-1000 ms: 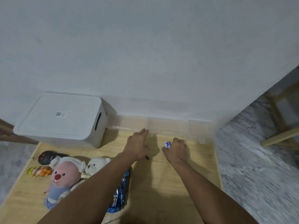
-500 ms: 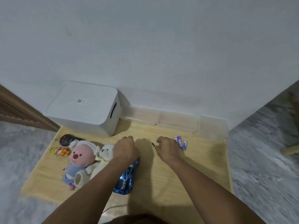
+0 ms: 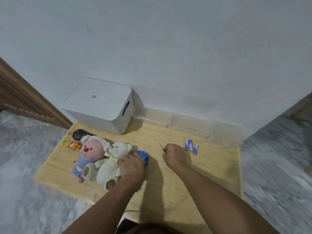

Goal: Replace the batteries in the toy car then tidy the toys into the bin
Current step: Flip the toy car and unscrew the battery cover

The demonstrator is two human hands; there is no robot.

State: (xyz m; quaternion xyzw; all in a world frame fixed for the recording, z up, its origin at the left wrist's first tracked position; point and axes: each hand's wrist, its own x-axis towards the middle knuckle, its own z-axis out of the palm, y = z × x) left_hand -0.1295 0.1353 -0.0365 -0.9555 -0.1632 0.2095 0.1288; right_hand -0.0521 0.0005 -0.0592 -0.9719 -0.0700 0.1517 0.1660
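Toy car (image 3: 142,156), glossy blue, is lying near the middle of the pale wooden board (image 3: 177,191), mostly covered by the left hand (image 3: 132,168), which is grasping it; the right hand (image 3: 175,157) is pinching a thin dark screwdriver (image 3: 163,147); three blue cylindrical batteries (image 3: 190,145) are lying just right of it. Battery change appears barely begun; soft plush toys (image 3: 101,159) are waiting left; the smooth white bin (image 3: 99,105) is sitting lidded, far left.

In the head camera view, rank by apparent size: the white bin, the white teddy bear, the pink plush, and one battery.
1. white bin
2-3. white teddy bear and pink plush: look alike, unranked
4. battery
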